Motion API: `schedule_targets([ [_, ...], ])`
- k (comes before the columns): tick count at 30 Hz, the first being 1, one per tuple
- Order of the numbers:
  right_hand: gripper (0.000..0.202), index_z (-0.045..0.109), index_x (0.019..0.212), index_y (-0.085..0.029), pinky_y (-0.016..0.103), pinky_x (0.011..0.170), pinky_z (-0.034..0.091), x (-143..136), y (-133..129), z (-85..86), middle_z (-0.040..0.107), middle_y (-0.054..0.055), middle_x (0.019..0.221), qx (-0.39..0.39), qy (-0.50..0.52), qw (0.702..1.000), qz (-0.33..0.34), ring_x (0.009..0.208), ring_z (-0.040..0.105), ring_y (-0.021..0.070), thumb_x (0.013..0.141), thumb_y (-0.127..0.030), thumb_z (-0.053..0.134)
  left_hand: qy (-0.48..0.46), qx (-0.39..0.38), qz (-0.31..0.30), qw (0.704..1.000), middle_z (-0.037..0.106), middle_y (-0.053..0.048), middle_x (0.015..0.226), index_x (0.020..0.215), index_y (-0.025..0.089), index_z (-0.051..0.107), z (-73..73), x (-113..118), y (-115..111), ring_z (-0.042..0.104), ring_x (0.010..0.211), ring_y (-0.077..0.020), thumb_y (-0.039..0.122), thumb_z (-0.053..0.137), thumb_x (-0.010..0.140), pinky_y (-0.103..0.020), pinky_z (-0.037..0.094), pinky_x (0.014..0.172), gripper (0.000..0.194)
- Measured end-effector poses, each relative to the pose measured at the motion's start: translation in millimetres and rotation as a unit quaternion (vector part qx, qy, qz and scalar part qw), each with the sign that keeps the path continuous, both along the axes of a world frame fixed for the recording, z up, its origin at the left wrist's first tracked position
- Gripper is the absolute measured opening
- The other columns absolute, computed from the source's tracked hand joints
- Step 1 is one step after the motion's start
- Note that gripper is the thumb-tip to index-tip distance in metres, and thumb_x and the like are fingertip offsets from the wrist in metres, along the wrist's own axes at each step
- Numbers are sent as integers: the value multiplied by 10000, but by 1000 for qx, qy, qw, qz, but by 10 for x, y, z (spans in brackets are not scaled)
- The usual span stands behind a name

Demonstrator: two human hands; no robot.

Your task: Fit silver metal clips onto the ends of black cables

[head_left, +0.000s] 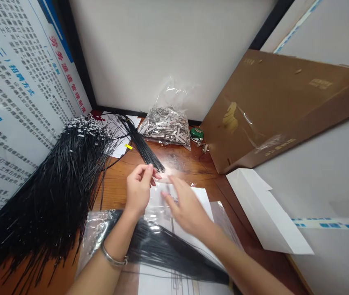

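Observation:
My left hand (139, 186) is raised over the near end of a tied bundle of thin black cords (146, 149), its thumb and fingers pressed together; anything between them is too small to make out. Just to its right, my right hand (186, 205) has its thumb and forefinger apart, with nothing visible between them. Below both hands, a clear plastic bag of black cords (168, 250) lies over white printed paper (203, 196). A large heap of black cords with white tips (60, 184) fills the left side.
A clear bag of small metallic-looking pieces (168, 127) stands at the back, beside a green round object (196, 134). A brown box (254, 110) leans at the right, above a folded white card (266, 213). A yellow tag (128, 146) lies near the bundle.

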State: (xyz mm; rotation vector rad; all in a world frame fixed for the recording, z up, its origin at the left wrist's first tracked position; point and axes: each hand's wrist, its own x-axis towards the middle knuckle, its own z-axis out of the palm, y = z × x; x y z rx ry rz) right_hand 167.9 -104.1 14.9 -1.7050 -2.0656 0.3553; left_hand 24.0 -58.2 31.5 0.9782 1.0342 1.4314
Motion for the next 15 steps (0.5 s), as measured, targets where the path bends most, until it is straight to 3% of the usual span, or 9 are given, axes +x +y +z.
schedule_targets([
  [4,586,419,1402,-122,656,1068,289,-352,-199,-178,404,189,1484,-34,-32,998,38,1372,367,361,921,-457,440,-94,-2,59,994,600,8,559,692,165,584,379,-250,35,476,458,-74,444,692,738,-199,362,461,304],
  [8,550,465,1370,-106,665,1105,195,-358,-246,-346,377,197,1498,-32,-52,997,44,1411,288,364,925,-429,443,-172,8,140,975,505,54,501,669,189,543,655,-648,184,413,400,-60,435,666,769,-200,333,431,292],
  [12,548,473,1359,-95,669,1100,196,-315,-224,-404,380,202,1495,-24,-47,997,49,1410,288,369,927,-431,441,-128,16,177,976,498,51,501,667,188,541,684,-961,200,410,397,-63,432,648,783,-198,329,427,291],
  [15,523,493,1330,-95,676,1090,212,-290,-240,-370,410,202,1477,-16,-32,998,49,1397,314,368,919,-418,461,13,25,171,985,546,21,541,682,173,576,550,-1156,-59,439,435,-75,427,651,766,-197,344,437,278],
])
